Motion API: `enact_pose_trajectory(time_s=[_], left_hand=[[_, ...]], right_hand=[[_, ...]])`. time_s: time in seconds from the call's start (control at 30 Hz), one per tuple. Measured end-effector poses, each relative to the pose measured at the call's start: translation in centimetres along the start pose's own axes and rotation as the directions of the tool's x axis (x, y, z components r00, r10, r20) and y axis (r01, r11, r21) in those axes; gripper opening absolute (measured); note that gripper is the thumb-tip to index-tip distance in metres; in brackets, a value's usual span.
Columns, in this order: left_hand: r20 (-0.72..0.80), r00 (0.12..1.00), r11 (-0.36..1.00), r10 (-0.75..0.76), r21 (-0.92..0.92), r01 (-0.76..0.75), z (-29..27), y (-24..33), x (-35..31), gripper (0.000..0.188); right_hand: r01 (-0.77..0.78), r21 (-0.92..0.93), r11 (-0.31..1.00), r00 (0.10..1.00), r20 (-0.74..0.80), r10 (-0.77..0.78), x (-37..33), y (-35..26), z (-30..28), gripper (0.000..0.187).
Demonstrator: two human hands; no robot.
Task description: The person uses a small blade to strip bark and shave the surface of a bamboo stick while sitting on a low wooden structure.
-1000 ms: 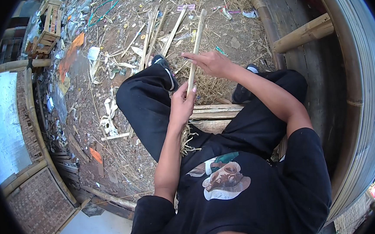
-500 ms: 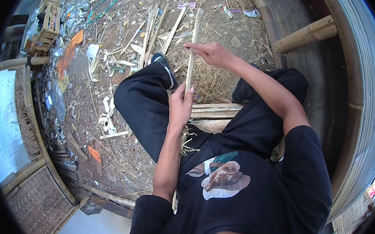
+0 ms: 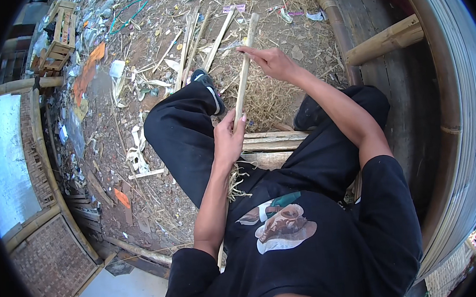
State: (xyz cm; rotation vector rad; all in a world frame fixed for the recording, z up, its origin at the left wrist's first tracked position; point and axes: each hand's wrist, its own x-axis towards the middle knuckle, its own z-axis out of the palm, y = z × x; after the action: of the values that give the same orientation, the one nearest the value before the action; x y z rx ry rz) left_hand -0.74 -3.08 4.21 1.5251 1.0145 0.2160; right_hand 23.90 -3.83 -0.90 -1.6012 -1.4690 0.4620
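A long, pale bamboo strip (image 3: 247, 65) slants up and away from my lap. My left hand (image 3: 229, 138) is wrapped round its lower part, thumb along the near side. Higher up, my right hand (image 3: 272, 62) is closed at the strip's right edge, its fingers reaching over the strip. A small dark bit shows at those fingertips; what it belongs to is too small to make out. Curly pale shavings (image 3: 237, 184) hang beside my left forearm, where a pale length, partly hidden by the arm, also shows.
Several split bamboo pieces (image 3: 221, 39) lie on the littered ground ahead. Straw-like shavings (image 3: 267, 99) are heaped between my feet, beyond some bamboo slats (image 3: 276, 141). A wooden crate (image 3: 60, 42) stands far left. Bamboo framing (image 3: 388, 41) rises at the right.
My right hand has shifted slightly up and to the right along the bamboo strip. My left hand keeps its grip in nearly the same place.
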Motion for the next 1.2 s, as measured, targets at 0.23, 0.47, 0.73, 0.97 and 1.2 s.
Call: enact_pose_trajectory(time_s=[0.23,0.47,0.73,0.97,1.2], left_hand=[[-0.012,1.000,1.000,-0.005,0.002,0.005,-0.1,0.3,0.2,0.026],[0.004,0.999,0.993,-0.032,-0.111,0.032,-0.2,0.8,-0.1,0.026],[-0.018,0.999,0.996,-0.050,-0.074,0.049,-0.4,0.7,0.0,0.027],[-0.003,1.000,1.000,0.000,-0.004,0.000,0.2,0.2,0.0,0.027],[-0.026,0.999,0.999,0.041,0.030,-0.040,0.2,-0.1,0.0,0.024]], right_hand=[[0.217,0.052,0.975,0.976,-0.028,-0.216,-0.7,-0.6,2.0,0.035],[0.059,0.120,0.991,0.998,-0.013,-0.057,-1.3,-2.1,1.7,0.034],[0.158,0.037,0.987,0.987,0.003,-0.159,-1.3,-1.5,2.2,0.034],[0.037,-0.030,0.999,0.999,-0.015,-0.037,-0.2,0.7,0.9,0.035],[0.068,0.094,0.993,0.995,-0.081,-0.061,-0.4,-0.2,1.3,0.029]])
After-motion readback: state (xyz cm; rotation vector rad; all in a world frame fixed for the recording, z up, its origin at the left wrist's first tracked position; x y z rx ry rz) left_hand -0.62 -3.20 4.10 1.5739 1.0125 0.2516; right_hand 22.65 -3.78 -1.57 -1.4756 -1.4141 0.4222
